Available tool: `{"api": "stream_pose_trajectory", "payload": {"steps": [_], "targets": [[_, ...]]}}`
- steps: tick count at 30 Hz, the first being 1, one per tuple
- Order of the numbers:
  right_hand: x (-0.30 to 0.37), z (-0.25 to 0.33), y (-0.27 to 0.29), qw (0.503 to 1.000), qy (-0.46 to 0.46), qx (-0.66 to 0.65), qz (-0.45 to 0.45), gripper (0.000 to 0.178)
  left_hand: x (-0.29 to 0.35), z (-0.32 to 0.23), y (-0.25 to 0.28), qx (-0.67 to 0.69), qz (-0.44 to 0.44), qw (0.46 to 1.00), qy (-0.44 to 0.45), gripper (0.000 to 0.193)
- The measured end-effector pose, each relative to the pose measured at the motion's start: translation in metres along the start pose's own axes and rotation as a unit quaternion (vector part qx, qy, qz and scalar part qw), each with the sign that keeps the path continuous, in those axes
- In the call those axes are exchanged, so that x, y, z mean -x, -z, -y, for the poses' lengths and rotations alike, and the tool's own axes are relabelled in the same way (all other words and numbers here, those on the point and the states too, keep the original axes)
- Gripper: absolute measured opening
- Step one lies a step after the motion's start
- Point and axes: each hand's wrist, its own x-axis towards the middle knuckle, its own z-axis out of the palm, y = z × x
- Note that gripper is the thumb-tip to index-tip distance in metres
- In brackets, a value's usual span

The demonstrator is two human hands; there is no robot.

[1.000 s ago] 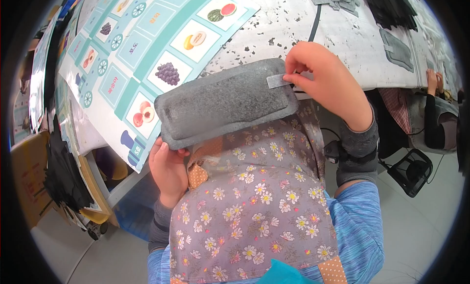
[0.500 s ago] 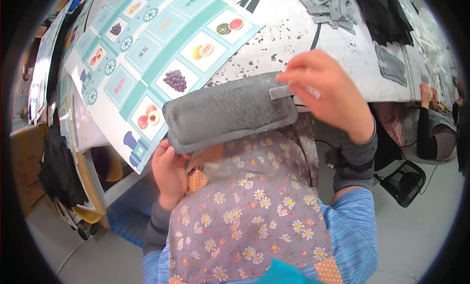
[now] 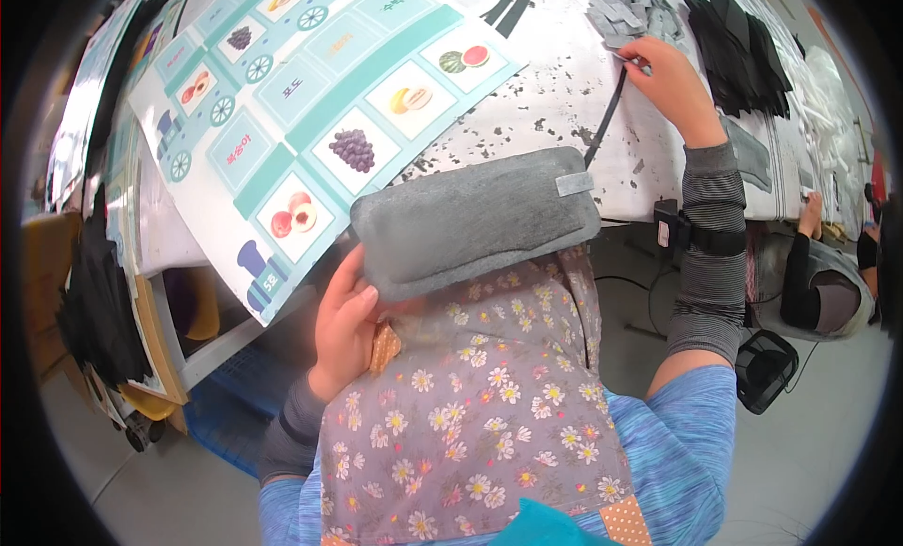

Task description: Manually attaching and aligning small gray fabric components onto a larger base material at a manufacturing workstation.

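Note:
My left hand point(image 3: 346, 325) grips a grey, felt-like padded rectangular piece point(image 3: 470, 224) at its near left corner. The thumb lies on top and the other fingers are partly hidden underneath. The piece has rounded corners and is tilted over my lap at the table's edge. A short light-grey strip point(image 3: 575, 183) lies across its right end and sticks out slightly past the edge. My right hand point(image 3: 673, 90) is stretched out over the table, beside a pile of grey strips point(image 3: 640, 15). Its fingertips are pinched on a small grey strip at the pile's near edge.
On the left lies a large printed sheet point(image 3: 310, 123) with fruit pictures. A bundle of black strips point(image 3: 738, 57) is right of the pile, with another grey padded piece point(image 3: 750, 158) nearer. Dark scraps dot the white tabletop point(image 3: 527, 94). A co-worker's hand point(image 3: 811, 215) shows far right.
My right hand has left the strip on the padded piece and moved away, up to the pile of grey strips. The padded piece and my left hand have shifted slightly right.

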Motion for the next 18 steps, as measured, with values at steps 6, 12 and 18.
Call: {"api": "stream_pose_trajectory", "payload": {"steps": [6, 12, 18], "targets": [[0.021, 0.096, 0.034, 0.981, -0.068, -0.100, -0.155, 0.020, 0.005, 0.003, 0.006, 0.021, 0.000, 0.999, 0.025, 0.063], [0.066, 0.225, 0.044, 0.970, -0.004, -0.233, -0.076, 0.021, -0.004, 0.002, 0.000, -0.030, 0.064, 0.997, 0.025, 0.059], [0.059, 0.271, 0.012, 0.910, -0.068, -0.407, 0.039, 0.017, -0.002, 0.002, 0.000, -0.030, 0.052, 0.998, 0.034, 0.059]]}}
